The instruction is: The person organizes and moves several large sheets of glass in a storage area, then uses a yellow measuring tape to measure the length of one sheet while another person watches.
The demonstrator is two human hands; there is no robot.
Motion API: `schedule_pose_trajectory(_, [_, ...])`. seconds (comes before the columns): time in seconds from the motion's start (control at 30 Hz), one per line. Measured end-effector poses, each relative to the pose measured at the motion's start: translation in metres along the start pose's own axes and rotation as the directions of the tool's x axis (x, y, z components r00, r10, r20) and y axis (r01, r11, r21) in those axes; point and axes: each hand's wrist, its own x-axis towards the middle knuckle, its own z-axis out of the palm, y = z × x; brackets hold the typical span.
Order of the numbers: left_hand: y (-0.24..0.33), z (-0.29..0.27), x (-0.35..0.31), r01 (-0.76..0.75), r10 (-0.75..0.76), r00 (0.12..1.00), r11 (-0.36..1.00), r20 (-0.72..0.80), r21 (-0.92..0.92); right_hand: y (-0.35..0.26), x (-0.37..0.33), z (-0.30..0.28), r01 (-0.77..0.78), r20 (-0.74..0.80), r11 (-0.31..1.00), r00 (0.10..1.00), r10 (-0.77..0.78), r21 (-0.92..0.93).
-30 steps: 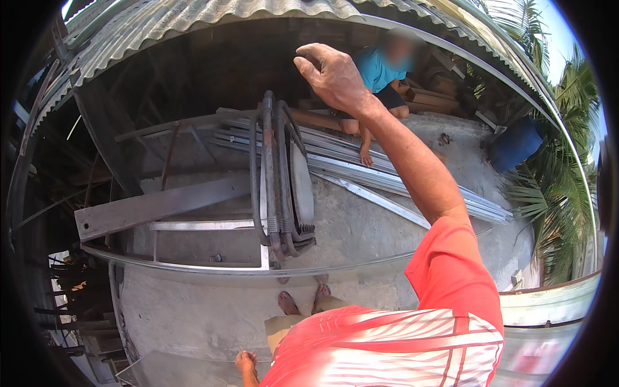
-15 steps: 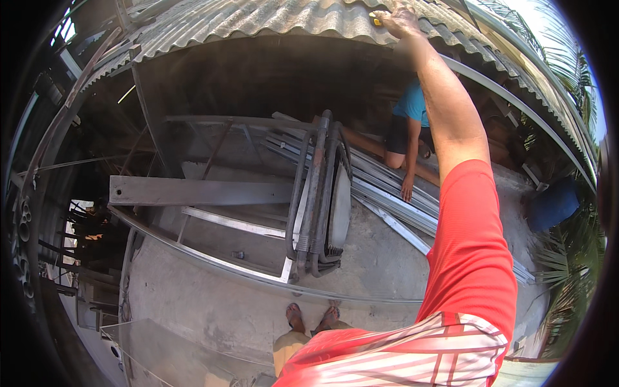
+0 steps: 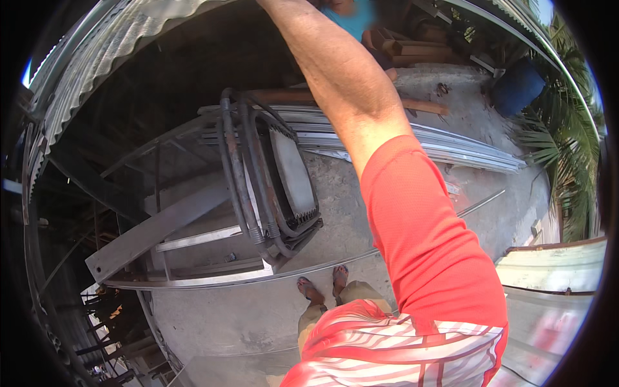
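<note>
My right arm [image 3: 348, 77], in a red sleeve, reaches up and forward past the top edge, so the right hand is out of sight. Nearest to where the forearm leaves the picture is the edge of a grey corrugated roof [image 3: 122, 55]. My left hand does not show anywhere. Below the raised arm lean dark tubular metal frames [image 3: 235, 174] with a grey panel [image 3: 291, 168]. A bundle of long silver metal profiles [image 3: 451, 145] lies on the floor behind the forearm.
Another person in a blue shirt [image 3: 354, 19] is at the top, partly hidden by my arm. A wide grey beam [image 3: 155, 229] lies at the left. A blue barrel [image 3: 518, 87] stands beside palm leaves [image 3: 574, 142]. A thin metal bar crosses near my feet [image 3: 309, 289].
The view has swung to the right. My right hand, seen earlier at the roof edge with a small yellow thing, has gone past the top edge. The co-worker now appears higher up.
</note>
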Motion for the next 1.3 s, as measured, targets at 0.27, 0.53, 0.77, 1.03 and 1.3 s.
schedule_pose_trajectory(0.27, [0.057, 0.008, 0.021, -0.017, -0.025, 0.988, 0.964, 0.153, 0.265, -0.144, -0.252, -0.26, -0.777, 0.577, 0.23, 0.599, 0.556, 0.586])
schedule_pose_trajectory(0.53, [0.083, 0.014, 0.023, -0.024, -0.073, 0.975, 0.904, 0.211, 0.427, -0.199, -0.467, -0.464, -0.758, 0.597, -0.507, -0.197, 0.778, 0.41])
schedule_pose_trajectory(0.77, [0.103, 0.068, 0.002, -0.273, 0.027, 0.88, 0.847, 0.474, 0.457, -0.237, -0.582, -0.573, -0.419, 0.467, -0.571, -0.33, 0.82, 0.706])
schedule_pose_trajectory(1.03, [0.103, 0.17, 0.002, -0.634, -0.043, 0.753, 0.216, 0.656, 0.742, -0.291, -0.611, -0.699, -0.41, -0.158, -0.036, -0.429, 0.889, 0.911])
schedule_pose_trajectory(1.3, [0.06, 0.358, -0.059, -0.755, 0.005, 0.655, 0.022, 0.755, 0.655, -0.237, -0.603, -0.844, -0.707, -0.269, -0.206, -0.497, 0.825, 0.676])
